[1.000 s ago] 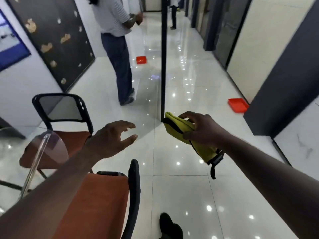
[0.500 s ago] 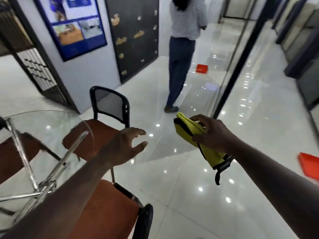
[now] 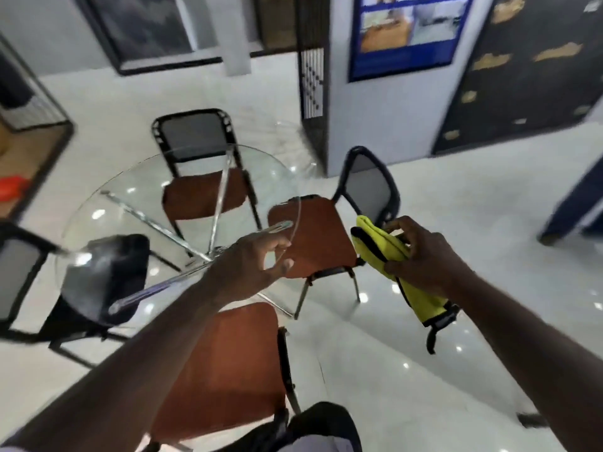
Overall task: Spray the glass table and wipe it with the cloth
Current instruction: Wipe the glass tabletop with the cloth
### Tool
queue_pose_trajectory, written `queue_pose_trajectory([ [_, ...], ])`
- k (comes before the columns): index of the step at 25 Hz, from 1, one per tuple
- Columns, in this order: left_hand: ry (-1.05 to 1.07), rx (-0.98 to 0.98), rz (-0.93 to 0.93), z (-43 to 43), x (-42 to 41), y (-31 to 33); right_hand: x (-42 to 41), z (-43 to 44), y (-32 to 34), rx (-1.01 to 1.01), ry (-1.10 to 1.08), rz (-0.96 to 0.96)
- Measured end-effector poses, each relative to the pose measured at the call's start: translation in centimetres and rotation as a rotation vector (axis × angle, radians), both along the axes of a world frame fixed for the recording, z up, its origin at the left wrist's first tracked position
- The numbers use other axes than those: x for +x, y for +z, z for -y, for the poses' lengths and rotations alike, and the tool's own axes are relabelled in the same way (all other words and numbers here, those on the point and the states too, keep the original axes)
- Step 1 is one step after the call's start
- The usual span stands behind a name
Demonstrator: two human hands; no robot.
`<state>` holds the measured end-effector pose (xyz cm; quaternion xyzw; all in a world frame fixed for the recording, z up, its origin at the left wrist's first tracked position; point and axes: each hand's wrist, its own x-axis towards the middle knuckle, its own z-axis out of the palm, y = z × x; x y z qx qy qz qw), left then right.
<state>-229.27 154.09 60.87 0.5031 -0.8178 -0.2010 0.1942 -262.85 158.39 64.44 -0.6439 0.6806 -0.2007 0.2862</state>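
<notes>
Table (image 3: 107,203) now fills view; right hand (image 3: 422,254) (still gripping cloth (image 3: 381,238)) unchanged.

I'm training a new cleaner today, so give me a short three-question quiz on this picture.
1. True or false: the right hand grips the yellow cloth.
2. The glass table has a top that is: A square, B round, C triangular.
3. Fill in: the left hand, its fingers relaxed, holds ____.
Key: 1 true; 2 B; 3 nothing.
</notes>
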Motion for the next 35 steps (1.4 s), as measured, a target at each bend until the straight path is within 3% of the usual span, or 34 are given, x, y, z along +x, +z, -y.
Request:
queue_pose_trajectory([
  [5, 0.35, 0.044, -0.033, 3.1, 5.4, -3.3, 4.6, 12.3, -2.9, 0.046, 0.343, -0.014],
  [13, 0.605, 0.325, 0.054, 10.4, 7.9, -10.3, 8.6, 27.8, -7.8, 0.162, 0.523, -0.033],
  [18, 0.819, 0.396, -0.044, 12.1, 6.6, -13.9, 12.1, 33.6, -12.3, 0.285, 0.69, -0.088],
  [22, 0.905, 0.689, 0.003, 12.4, 3.6, -18.2, 15.9, 39.4, -16.2, 0.305, 0.902, -0.13],
  [25, 0.986, 0.831, 0.085, 12.2, 1.2, -19.8, 20.1, 42.4, -18.1, 0.192, 1.118, -0.192],
  [28, 1.078, 0.885, 0.157, 11.9, -0.3, -21.2, 23.3, 43.7, -21.9, -0.087, 1.434, -0.202],
  [31, 1.147, 0.891, 0.118, 11.2, -1.6, -22.4, 24.0, 44.5, -26.6, -0.293, 1.739, -0.354],
  [35, 1.189, 0.86, 0.074, 10.2, -2.9, -23.7, 26.7, 44.9, -30.5, -0.498, 1.912, -0.194],
])
